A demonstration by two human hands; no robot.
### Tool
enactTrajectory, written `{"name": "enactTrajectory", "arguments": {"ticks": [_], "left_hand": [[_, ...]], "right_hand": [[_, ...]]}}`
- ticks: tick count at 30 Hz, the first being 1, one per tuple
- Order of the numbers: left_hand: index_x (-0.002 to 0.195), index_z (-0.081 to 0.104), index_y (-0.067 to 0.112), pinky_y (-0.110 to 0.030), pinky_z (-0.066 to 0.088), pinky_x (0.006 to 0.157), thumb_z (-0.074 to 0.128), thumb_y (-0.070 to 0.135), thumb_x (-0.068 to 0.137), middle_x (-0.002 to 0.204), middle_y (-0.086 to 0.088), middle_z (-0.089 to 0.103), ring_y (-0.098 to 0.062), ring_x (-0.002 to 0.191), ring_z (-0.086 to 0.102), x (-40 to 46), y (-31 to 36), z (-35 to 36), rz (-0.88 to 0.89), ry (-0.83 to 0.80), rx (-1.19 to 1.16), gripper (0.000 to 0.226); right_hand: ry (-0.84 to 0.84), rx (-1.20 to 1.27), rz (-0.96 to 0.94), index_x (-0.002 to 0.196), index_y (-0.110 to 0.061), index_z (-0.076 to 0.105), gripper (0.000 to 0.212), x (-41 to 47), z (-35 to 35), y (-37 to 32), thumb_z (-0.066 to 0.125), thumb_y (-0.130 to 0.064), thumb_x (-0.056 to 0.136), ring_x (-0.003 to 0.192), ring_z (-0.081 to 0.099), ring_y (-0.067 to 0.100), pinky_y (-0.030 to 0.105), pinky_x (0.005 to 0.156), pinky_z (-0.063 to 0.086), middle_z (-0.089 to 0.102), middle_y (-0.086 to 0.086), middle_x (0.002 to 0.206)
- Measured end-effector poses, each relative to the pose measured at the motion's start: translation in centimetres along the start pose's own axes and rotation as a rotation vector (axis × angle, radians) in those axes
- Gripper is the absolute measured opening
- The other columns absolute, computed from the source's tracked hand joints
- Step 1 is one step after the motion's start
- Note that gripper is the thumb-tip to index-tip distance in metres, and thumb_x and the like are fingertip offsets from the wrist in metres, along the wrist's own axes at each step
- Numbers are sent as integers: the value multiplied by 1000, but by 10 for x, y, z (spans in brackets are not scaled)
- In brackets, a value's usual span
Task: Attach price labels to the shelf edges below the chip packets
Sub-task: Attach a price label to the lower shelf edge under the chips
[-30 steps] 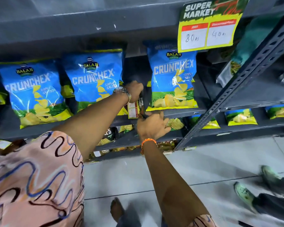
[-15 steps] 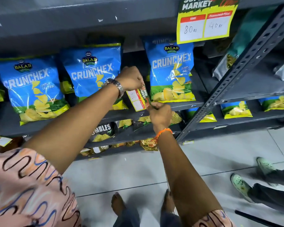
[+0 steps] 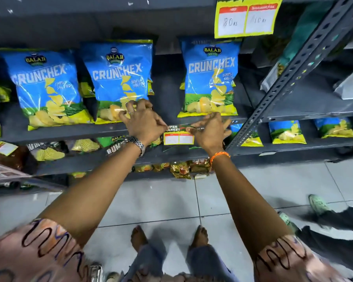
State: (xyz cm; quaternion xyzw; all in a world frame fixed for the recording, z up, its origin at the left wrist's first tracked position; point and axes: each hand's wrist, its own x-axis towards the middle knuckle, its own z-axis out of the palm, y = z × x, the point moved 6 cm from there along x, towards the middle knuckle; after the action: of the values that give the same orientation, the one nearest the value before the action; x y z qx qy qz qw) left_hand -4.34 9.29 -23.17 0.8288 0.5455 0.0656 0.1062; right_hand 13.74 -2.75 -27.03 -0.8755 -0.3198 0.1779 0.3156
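1. The price label (image 3: 178, 135) is hanging on the shelf edge (image 3: 69, 134) below the chip packets (image 3: 211, 78)
2. The left hand (image 3: 144, 121) is pinching its left top corner
3. The right hand (image 3: 209, 129) is pinching its right top corner, fingers spread

You've got a short-sleeved shirt on, peachy-pink with dark squiggly looping lines all over it, showing on the left sleeve (image 3: 39, 251) and the right sleeve (image 3: 289, 259). Your left wrist carries a silver metal-link watch (image 3: 138, 143), and there's a thin silver ring (image 3: 131, 112) on one of your left hand (image 3: 144, 121) fingers. Your right hand (image 3: 209, 129) has a bright orange thread band (image 3: 219, 156) tied at the wrist. Lower down you're in faded blue jeans (image 3: 204, 263), and both feet (image 3: 138, 237) are bare.
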Motion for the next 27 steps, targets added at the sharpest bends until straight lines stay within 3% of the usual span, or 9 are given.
{"name": "enactTrajectory", "arguments": {"ticks": [4, 10, 15, 27], "left_hand": [[82, 81, 38, -62, 22, 109, 81, 51, 65, 141, 5, 49, -36, 139, 32, 8, -2, 5, -30, 91, 90, 22], [81, 80, 32, -59, 22, 106, 76, 40, 68, 130, 1, 48, -38, 133, 38, 9, 4, 19, -17, 161, 151, 16], [82, 81, 33, -53, 19, 102, 78, 40, 68, 125, 1, 49, -36, 126, 39, 18, 4, 26, -15, 180, 146, 16], [77, 77, 31, -49, 18, 98, 70, 33, 68, 129, 4, 49, -31, 124, 38, 20, 5, 32, 53, 209, 177, 12]], "right_hand": [[59, -129, -61, 69, -28, 75, 25, 16, 4, -13, 90, -48, 66, 117, 36, 32, 50, 94, 30, 48, -2, 119], [105, -266, -92, 63, -32, 54, 35, 34, 10, -17, 87, -37, 73, 117, 39, 36, 49, 94, 32, 49, 5, 121], [120, -304, -95, 76, -31, 76, 22, 42, 17, -13, 86, -50, 71, 114, 39, 31, 45, 89, 30, 48, 1, 118], [162, -305, -58, 81, -32, 79, 20, 43, 22, -4, 82, -49, 73, 114, 41, 30, 44, 90, 31, 51, -3, 117]]}}
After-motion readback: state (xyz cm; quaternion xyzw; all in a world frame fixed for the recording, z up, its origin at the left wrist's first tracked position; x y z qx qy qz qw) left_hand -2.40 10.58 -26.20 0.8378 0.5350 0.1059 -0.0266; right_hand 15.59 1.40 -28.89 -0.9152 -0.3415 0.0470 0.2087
